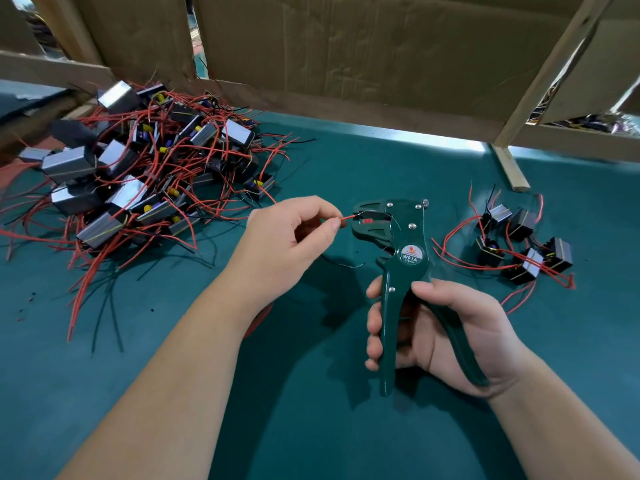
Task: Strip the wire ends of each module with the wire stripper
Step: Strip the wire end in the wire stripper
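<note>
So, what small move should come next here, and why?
Probably squeeze the wire stripper shut. The left hand pinches the red wire with its end inside the tool's head, and the right hand grips the tool, which looks open.

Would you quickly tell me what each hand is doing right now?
Left hand: pinching a red wire end at the wire stripper mouth.
Right hand: gripping the wire stripper handles.

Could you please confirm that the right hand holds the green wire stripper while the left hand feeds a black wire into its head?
Not quite. The head view shows that the wire which the left hand pinches and feeds into the wire stripper is red, not black. The right hand does hold the green stripper by its handles.
</note>
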Demonstrator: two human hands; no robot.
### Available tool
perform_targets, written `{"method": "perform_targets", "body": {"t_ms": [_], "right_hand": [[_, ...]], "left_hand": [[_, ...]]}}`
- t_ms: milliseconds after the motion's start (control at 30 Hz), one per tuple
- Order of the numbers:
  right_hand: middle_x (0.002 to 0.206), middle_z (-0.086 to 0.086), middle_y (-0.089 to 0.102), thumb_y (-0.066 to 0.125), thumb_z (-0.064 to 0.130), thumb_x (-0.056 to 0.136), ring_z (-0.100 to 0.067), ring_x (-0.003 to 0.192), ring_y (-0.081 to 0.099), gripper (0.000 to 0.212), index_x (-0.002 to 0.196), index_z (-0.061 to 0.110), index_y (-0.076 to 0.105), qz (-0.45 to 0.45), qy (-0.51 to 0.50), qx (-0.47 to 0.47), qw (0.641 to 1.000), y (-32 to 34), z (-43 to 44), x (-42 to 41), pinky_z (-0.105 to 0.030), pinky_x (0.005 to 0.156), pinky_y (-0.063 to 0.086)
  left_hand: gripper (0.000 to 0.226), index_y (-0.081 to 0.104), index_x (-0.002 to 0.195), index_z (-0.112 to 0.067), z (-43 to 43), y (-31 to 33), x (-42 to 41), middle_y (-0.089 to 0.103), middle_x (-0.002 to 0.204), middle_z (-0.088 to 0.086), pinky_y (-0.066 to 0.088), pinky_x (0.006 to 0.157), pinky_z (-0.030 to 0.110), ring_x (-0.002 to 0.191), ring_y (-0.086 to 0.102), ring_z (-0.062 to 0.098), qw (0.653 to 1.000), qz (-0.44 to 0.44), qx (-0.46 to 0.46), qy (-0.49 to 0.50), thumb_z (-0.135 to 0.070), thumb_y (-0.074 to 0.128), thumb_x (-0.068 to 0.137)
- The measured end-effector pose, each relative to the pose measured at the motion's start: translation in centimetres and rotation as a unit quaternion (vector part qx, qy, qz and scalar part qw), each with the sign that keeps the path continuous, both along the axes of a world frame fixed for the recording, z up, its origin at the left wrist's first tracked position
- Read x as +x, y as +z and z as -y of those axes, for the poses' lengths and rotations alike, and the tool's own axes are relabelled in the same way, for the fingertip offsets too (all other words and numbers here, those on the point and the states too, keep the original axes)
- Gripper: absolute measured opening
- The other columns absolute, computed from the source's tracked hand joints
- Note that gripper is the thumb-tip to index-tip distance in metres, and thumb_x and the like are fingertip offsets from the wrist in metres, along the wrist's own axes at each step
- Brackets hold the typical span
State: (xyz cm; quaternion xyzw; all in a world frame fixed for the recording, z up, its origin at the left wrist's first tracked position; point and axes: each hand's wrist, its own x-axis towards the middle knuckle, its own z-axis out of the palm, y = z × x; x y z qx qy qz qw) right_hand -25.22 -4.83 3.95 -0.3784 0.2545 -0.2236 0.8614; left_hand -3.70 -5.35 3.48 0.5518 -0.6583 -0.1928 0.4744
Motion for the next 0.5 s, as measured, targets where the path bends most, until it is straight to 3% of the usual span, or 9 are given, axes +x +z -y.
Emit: {"method": "perform_targets", "body": {"t_ms": [133, 233, 333, 500], "right_hand": [[0.081, -0.023, 0.062, 0.082, 0.031, 0.060, -0.037, 0.067, 0.062, 0.050, 0.098, 0.003, 0.067, -0.009, -0.006, -0.008, 1.000, 0.19, -0.02, -0.08, -0.049, 0.067, 0.053], [0.081, -0.023, 0.061, 0.083, 0.031, 0.059, -0.037, 0.066, 0.062, 0.051, 0.098, 0.003, 0.067, -0.009, -0.006, -0.014, 1.000, 0.28, 0.01, -0.12, -0.050, 0.066, 0.053], [0.082, -0.024, 0.061, 0.082, 0.032, 0.059, -0.038, 0.067, 0.062, 0.052, 0.099, 0.002, 0.067, -0.006, -0.006, -0.013, 1.000, 0.25, 0.05, -0.13, -0.051, 0.066, 0.053], [0.079, -0.024, 0.061, 0.084, 0.032, 0.057, -0.037, 0.064, 0.062, 0.051, 0.096, 0.003, 0.067, -0.028, -0.008, -0.028, 0.999, 0.22, -0.11, 0.01, -0.050, 0.066, 0.054]], "left_hand": [[0.007, 0.060, 0.090, -0.033, -0.05, 0.30, -0.29, 0.057, 0.071, -0.004, 0.042, 0.079, 0.049, 0.068, 0.050, 0.008, 1.000, 0.023, -0.015, 0.003, -0.032, 0.053, 0.088], [0.012, 0.062, 0.083, -0.036, -0.14, 0.54, -0.30, 0.055, 0.070, -0.001, 0.042, 0.079, 0.057, 0.070, 0.050, 0.009, 0.999, 0.042, -0.033, 0.006, -0.029, 0.054, 0.088], [0.012, 0.064, 0.083, -0.033, -0.24, 0.58, -0.35, 0.053, 0.069, -0.002, 0.041, 0.078, 0.053, 0.068, 0.049, 0.009, 0.997, 0.065, -0.043, 0.006, -0.027, 0.055, 0.089], [0.013, 0.061, 0.084, -0.036, -0.34, 0.39, -0.37, 0.050, 0.072, -0.006, 0.023, 0.082, 0.033, 0.076, 0.050, 0.008, 0.991, 0.126, -0.042, 0.032, -0.031, 0.051, 0.090]]}}
